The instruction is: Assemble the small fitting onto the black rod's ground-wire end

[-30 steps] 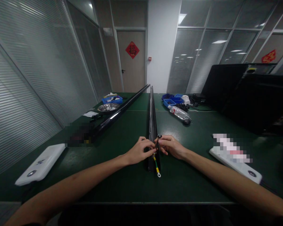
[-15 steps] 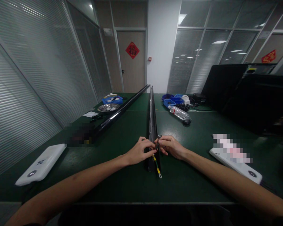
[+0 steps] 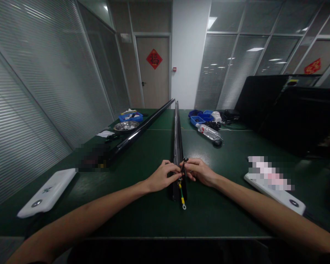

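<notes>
A long black metal profile (image 3: 177,143) runs away from me along the table, its near end under my hands. My right hand (image 3: 199,171) grips a small wrench (image 3: 184,165) whose rounded head sticks up above the fingers. On the left side of the profile, my left hand (image 3: 165,176) is closed, thumb and forefinger pinched by the wrench's lower end; what lies between them is hidden. Below those fingertips a short yellow-green ground wire (image 3: 181,192) hangs toward me, with a bare ring terminal (image 3: 184,206) at its free end. Its upper end meets the profile near my left thumb.
A second black profile (image 3: 143,130) lies slanted to the left. Beyond it are a metal bowl (image 3: 126,126) and a blue tray (image 3: 130,117). At right lie a plastic bottle (image 3: 209,132), blue bins (image 3: 198,120) and a white device (image 3: 277,194); another white device (image 3: 48,192) sits left.
The ground wire's free end has swung slightly left. The wrench head has tilted a little, while both hands stay in nearly the same place.
</notes>
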Motion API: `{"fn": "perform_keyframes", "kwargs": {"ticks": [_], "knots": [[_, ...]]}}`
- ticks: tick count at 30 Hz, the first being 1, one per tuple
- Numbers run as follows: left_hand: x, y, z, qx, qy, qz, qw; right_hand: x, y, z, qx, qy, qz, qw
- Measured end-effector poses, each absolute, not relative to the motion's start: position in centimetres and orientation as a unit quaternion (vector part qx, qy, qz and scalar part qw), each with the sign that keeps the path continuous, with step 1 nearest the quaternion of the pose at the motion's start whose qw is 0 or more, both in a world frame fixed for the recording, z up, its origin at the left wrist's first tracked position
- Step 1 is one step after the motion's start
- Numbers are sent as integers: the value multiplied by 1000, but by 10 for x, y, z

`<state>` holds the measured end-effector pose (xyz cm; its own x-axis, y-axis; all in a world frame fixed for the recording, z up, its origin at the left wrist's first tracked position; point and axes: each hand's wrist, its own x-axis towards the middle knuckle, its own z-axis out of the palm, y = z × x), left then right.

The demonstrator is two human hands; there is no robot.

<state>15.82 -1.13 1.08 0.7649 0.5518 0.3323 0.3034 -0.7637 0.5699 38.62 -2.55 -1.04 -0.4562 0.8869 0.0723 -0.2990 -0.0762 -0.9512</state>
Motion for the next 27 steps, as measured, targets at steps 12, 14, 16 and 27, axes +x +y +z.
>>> {"fn": "perform_keyframes", "kwargs": {"ticks": [12, 14, 16, 27], "knots": [[158, -11, 12, 908, 240, 235, 251, 387, -25, -10, -286, -518, 674, 442], [158, -11, 12, 909, 241, 233, 246, 387, -26, -10, -287, -517, 674, 442], [158, -11, 11, 910, 240, 234, 242, 386, -26, -9, -286, -518, 674, 442], [159, -12, 13, 910, 240, 236, 241, 388, -24, -13, -287, -530, 666, 439]]}}
